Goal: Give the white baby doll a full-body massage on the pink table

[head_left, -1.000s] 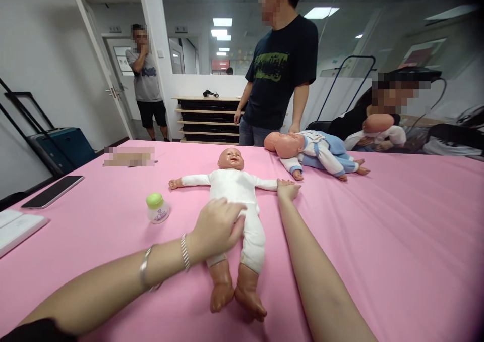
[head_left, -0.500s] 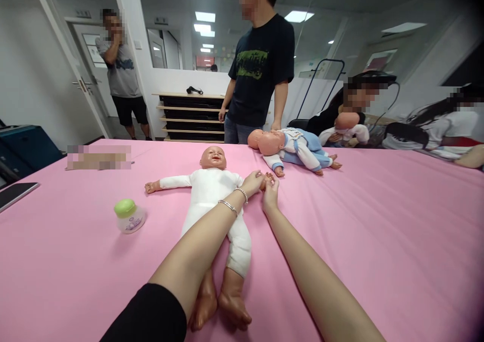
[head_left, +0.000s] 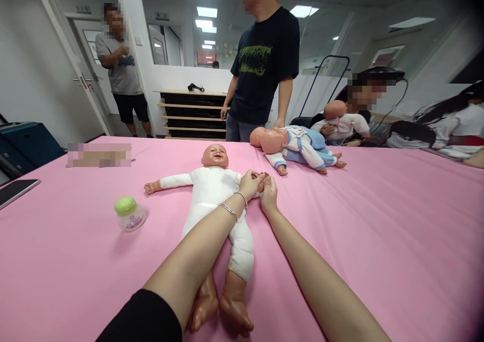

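The doll [head_left: 214, 183], in a white body, lies face up at the centre of the frame on the pink worktop [head_left: 321, 221], its arms spread and feet toward the lower edge. The left hand [head_left: 249, 184], its forearm crossing the doll's lower body, and the right hand [head_left: 269, 193] meet at the doll's hand [head_left: 263, 179], right of centre; each grip is nearly closed, fingers bent about this small part. A green-lidded jar [head_left: 130, 217] stands left of the doll; a phone [head_left: 17, 191] lies at the left edge. Two clothed dolls [head_left: 302, 148], in blue and white, lie above right of centre, beside a standing person in a dark shirt [head_left: 266, 59]. At upper right, a seated person [head_left: 365, 97] holds another doll [head_left: 342, 122]. A person in grey [head_left: 123, 69] stands at upper left.
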The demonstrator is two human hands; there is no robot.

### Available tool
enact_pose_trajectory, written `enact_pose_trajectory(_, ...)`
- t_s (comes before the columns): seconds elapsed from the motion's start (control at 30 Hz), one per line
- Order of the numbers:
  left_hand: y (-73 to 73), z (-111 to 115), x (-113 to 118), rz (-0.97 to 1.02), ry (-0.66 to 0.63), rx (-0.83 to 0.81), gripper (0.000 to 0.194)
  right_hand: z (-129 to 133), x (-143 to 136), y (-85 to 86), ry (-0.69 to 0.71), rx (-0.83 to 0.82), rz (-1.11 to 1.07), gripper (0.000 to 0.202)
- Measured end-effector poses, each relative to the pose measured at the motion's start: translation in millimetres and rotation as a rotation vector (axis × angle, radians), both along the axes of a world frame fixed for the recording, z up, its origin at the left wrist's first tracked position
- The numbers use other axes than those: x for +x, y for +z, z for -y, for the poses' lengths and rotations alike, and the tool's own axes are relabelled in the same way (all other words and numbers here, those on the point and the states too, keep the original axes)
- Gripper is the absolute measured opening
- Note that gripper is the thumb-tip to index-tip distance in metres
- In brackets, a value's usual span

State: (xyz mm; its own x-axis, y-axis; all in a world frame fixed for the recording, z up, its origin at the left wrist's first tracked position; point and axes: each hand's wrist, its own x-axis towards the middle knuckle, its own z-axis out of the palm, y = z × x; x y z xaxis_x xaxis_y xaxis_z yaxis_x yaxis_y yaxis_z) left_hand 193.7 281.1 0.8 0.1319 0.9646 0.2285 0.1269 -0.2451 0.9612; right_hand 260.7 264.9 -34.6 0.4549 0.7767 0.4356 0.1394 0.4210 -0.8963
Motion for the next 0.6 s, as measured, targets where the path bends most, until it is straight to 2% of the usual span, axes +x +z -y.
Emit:
enact_pose_trajectory(0.07,2.5,1,-1,-0.077,-0.005,0.027,0.018,1,-2,0.1,-0.003,0.001,0.015,0.046)
enact_pose_trajectory(0.17,2.8,2,1,-0.154,-0.054,0.058,0.028,0,0,0.1,-0.114,-0.05,0.013,0.045)
enact_pose_trajectory(0.27,-2.0,0,3,-0.167,-0.054,0.076,0.022,-4,6,-1.9,-0.179,-0.089,-0.035,0.048)
enact_pose_trajectory(0.33,-5.1,-2,3,-0.133,-0.025,0.074,0.019,-6,8,-4.3,-0.155,-0.079,-0.065,0.051)
enact_pose_trajectory(0.5,-4.6,-5,-2,-0.095,0.049,-0.008,0.028,-6,2,-8.3,-0.03,-0.014,-0.018,0.05)
enact_pose_trajectory(0.6,-4.1,-5,-4,-0.091,0.05,-0.025,0.031,-10,3,-8.4,-0.06,-0.053,-0.019,0.046)
